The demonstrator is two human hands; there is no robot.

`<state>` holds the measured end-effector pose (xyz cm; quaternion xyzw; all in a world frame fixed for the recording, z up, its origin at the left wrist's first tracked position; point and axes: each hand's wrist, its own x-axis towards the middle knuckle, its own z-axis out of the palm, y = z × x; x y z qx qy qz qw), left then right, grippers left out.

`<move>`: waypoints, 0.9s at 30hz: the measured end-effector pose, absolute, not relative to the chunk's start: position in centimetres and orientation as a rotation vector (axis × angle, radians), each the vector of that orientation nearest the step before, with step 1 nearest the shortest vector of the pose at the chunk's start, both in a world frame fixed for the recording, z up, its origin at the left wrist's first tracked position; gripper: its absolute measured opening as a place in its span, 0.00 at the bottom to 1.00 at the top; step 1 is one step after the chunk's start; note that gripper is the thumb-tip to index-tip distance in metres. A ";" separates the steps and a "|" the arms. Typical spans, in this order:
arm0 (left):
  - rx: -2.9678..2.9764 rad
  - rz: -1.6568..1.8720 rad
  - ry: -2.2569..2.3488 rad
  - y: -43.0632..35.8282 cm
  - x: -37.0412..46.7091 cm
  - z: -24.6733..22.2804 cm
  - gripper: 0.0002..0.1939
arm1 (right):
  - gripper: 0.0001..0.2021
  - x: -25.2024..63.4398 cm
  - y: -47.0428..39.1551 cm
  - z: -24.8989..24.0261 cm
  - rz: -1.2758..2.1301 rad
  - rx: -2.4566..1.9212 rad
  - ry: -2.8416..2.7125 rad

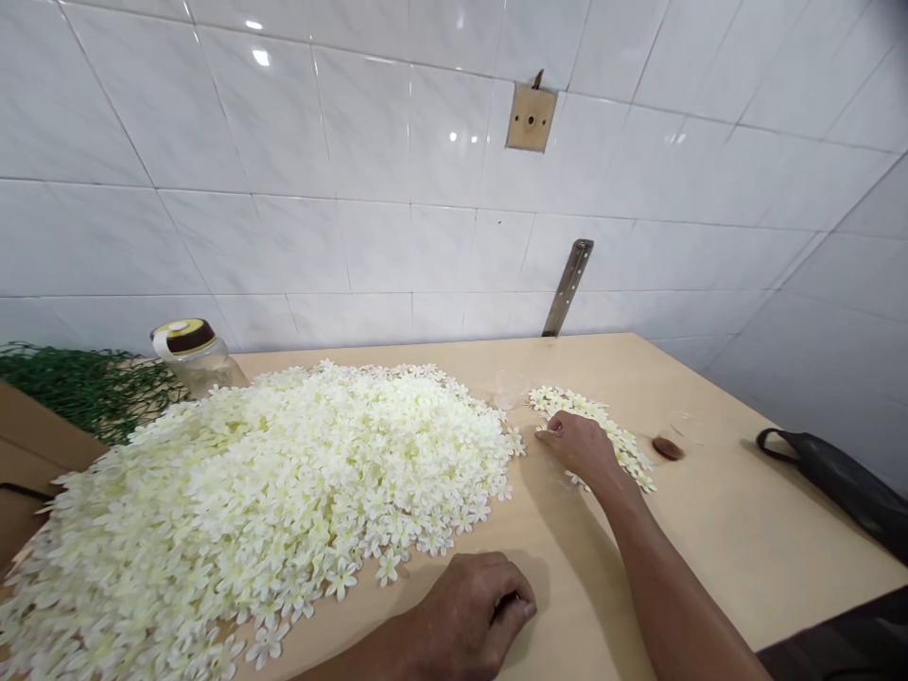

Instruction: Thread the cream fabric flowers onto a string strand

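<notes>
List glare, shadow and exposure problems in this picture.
Head view: bright glare spots on the glossy white wall tiles; soft shadows beside the bare left hand and right hand on the pale wooden tabletop; the heaped white flowers look nearly washed out.

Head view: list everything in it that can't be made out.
- Left hand: its curled fingers hide whether it holds anything.
- Right hand: too small to tell what, if anything, its fingers pinch.
- Bottle: base hidden by the white flowers.
- Black bag: cut off by the right edge.
- Dark round thing: too small to identify.
</notes>
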<state>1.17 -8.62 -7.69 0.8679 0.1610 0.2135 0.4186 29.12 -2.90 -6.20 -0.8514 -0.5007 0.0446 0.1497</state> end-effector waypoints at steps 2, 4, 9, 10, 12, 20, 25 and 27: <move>2.168 0.539 0.396 -8.6 1.2 -7.7 0.06 | 0.08 28.9 -3.1 -6.3 0.118 -2.403 -1.411; 2.163 0.540 0.392 -8.6 1.3 -7.7 0.06 | 0.07 28.8 -3.2 -6.3 0.126 -2.345 -1.378; 2.148 0.541 0.417 -8.6 1.3 -7.6 0.06 | 0.06 28.7 -3.0 -6.3 0.271 -2.134 -1.231; 2.143 0.543 0.423 -8.6 1.3 -7.6 0.06 | 0.07 28.7 -3.0 -6.2 0.322 -2.075 -1.189; 2.135 0.545 0.438 -8.6 1.4 -7.6 0.06 | 0.10 28.6 -3.1 -6.0 0.451 -1.933 -1.114; 2.096 0.536 0.505 -8.6 1.5 -7.9 0.06 | 0.22 27.0 -3.2 -5.3 0.887 -1.404 -0.929; 2.083 0.511 0.517 -8.4 1.5 -8.0 0.06 | 0.24 26.6 -3.1 -5.8 0.992 -1.325 -0.920; 2.081 0.484 0.518 -8.3 1.5 -8.0 0.06 | 0.24 26.6 -3.1 -5.9 1.007 -1.357 -0.952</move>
